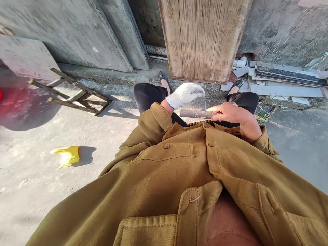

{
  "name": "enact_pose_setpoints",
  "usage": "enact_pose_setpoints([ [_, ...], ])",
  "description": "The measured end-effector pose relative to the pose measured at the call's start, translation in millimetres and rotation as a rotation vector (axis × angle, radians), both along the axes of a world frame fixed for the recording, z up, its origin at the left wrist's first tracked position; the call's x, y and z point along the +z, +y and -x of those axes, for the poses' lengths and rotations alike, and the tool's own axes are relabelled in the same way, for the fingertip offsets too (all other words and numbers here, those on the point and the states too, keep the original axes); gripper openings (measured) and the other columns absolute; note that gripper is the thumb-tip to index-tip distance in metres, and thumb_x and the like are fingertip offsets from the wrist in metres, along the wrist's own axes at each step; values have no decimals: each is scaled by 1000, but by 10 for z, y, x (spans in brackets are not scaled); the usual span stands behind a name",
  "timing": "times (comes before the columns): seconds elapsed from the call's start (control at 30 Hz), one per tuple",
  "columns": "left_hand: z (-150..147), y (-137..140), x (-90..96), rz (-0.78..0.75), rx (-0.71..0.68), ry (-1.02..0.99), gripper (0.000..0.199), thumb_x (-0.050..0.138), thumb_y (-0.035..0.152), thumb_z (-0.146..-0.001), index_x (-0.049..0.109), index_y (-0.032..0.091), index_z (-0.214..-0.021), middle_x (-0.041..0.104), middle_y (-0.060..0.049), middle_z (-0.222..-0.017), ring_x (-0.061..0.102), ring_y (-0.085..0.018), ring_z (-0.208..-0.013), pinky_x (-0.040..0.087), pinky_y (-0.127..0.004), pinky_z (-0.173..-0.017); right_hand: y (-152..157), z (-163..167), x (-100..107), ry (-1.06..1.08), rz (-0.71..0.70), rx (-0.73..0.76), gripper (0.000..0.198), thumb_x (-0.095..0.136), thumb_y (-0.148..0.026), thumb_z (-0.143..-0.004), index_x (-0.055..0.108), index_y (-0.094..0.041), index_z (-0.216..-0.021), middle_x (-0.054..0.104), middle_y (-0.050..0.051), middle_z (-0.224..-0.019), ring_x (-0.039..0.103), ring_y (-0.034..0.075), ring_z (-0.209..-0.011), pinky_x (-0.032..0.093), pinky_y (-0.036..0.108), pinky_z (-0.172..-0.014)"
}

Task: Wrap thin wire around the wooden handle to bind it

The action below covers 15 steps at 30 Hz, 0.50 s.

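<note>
Grasping of a dark rod (191,113) by the bare right hand (228,112) is noted; its right end is enclosed in the fingers, and its left end is left projecting. The rod is held crosswise in front of the lap, near the middle of the scene. A thin wire (205,104) is seen passed around the rod just beside the right fingertips, and its free length is led upward to the gloved left hand (187,93). The left grip is curled, with the wire met at its fingertips; whether the wire is pinched there cannot be told. Wire placement is judged as begun: contact around the rod is established, but a loose length is left outstanding. The number of turns cannot be counted, nor can any fastening be confirmed. On the left, a wooden stool frame (77,96) and a yellow object (67,155) are recorded on the concrete floor (102,174).
</note>
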State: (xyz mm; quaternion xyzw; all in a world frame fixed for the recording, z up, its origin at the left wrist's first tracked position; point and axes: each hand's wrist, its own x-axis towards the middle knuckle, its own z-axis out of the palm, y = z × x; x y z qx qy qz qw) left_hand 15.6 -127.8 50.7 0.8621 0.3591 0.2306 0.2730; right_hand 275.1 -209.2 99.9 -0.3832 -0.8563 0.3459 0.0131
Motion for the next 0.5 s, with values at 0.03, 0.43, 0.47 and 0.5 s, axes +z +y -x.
enact_pose_setpoints([
  [0.03, -18, 0, -76, 28, 6, -9, 26, 60, 26, -101, 84, 16, -101, 82, -6, -103, 75, -20, -100, 55, -31, -99, -7, -8, 7, 37, -17, -38, 36, 63, -46, -97, 82, -19, -113, 76, 4, -87, 64, 21, -81, 44, 31, -76],
  [0.43, 16, -326, -130, 105, -218, 66, 31, 56, 28, -101, 85, 17, -101, 82, -5, -97, 73, -17, -87, 55, -26, -86, 216, -217, -98, 27, -349, -653, 54, 45, -73, -111, 72, -27, -122, 73, 12, -97, 59, 28, -88, 43, 43, -79],
  [0.47, 50, -337, -61, 53, -196, 72, 31, 56, 29, -102, 85, 17, -103, 83, -5, -100, 74, -18, -90, 55, -27, -88, 226, -225, -124, -50, -373, -659, 51, 45, -70, -112, 72, -27, -119, 74, 13, -99, 60, 29, -89, 43, 44, -80],
  [0.5, 87, -341, 6, 0, -156, 76, 31, 56, 29, -103, 85, 17, -105, 83, -6, -102, 75, -18, -92, 56, -28, -90, 226, -226, -149, -119, -378, -637, 48, 45, -66, -113, 72, -26, -117, 75, 14, -101, 61, 30, -90, 43, 44, -81],
])
